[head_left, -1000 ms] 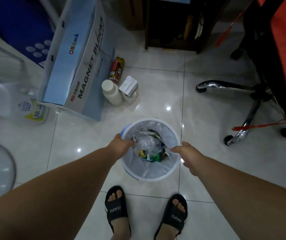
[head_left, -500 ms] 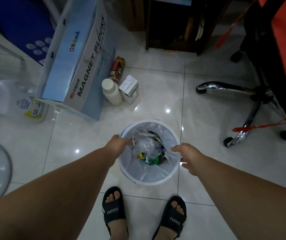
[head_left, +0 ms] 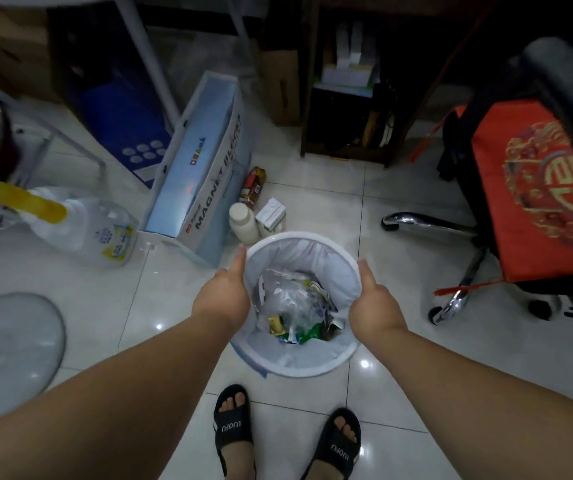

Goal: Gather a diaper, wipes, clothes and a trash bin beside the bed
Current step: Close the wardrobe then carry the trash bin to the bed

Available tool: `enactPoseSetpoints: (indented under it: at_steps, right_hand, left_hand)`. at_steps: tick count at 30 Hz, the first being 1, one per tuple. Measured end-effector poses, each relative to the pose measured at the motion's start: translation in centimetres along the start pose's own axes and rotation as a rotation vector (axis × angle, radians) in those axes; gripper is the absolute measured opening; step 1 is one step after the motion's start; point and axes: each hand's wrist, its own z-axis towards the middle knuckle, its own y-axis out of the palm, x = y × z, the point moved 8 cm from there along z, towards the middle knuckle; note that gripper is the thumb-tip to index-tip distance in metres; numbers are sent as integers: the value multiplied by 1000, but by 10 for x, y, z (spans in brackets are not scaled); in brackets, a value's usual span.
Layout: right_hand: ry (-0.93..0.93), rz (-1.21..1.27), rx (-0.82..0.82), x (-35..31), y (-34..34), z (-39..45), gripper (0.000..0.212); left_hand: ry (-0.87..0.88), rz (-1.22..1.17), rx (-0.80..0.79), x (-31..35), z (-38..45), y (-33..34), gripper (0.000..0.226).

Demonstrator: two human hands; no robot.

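Holding the trash bin [head_left: 298, 365] by its rim with both hands, one on each side. Left hand [head_left: 224, 297] wrapped on the left edge of the rim, thumb pointing up along it. Right hand [head_left: 373, 306] wrapped on the right edge, thumb up too. Sitting in the middle of the frame, just above two feet in black slippers [head_left: 233, 427]. Hard to tell if lifted off the white tiled floor [head_left: 312, 202] or resting on it. Lined with a white bag and part full of wrappers and crinkly plastic [head_left: 295, 306].

Nearby, at the upper left of the bin: a white bottle [head_left: 241, 223], a small carton [head_left: 271, 216] and a big blue box [head_left: 202, 181]. Over at the right of the frame: a chair with a red cushion [head_left: 534, 188].

Only the bin step looks started. No bed anywhere in the frame, so the bin probably needs carrying to it. No diaper, wipes or clothes to see here, so most likely those need fetching too. Looks like an early part of the job.
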Motion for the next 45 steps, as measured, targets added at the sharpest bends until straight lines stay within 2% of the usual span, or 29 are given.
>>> enactPoseSetpoints:
  at_steps: [6, 12, 15, 19, 23, 30, 38, 40, 42, 45]
  right_hand:
    - [-100, -37, 66, -60, -105, -72, 97]
    - [-189, -36, 108, -103, -191, -147, 90]
    - [-221, -45, 98, -120, -219, -186, 89]
    - [-287, -39, 85, -152, -247, -231, 79]
    - [-371, -95, 71, -191, -257, -276, 76]
    - [-501, -133, 45, -250, -223, -366, 76]
    - [-733, -256, 32, -333, -133, -518, 71]
    - [-853, -295, -15, -362, -88, -578, 70]
    - [-894, -294, -38, -378, -72, -602, 71]
    - [-1001, -336, -87, -407, -20, -667, 72]
  left_hand:
    - [-12, -12, 111, 27, -65, -113, 85]
    - [-30, -135, 185, 45, -142, -211, 84]
    - [-34, -203, 181, 41, -185, -246, 79]
    - [-43, -248, 238, 27, -235, -292, 60]
    - [-73, -270, 258, -3, -277, -328, 55]
    - [-146, -329, 378, -86, -366, -364, 45]
    - [-305, -436, 497, -241, -526, -383, 31]
    - [-396, -432, 556, -301, -591, -385, 34]
    - [-444, -442, 584, -323, -617, -386, 44]
    - [-552, -477, 647, -380, -692, -380, 47]
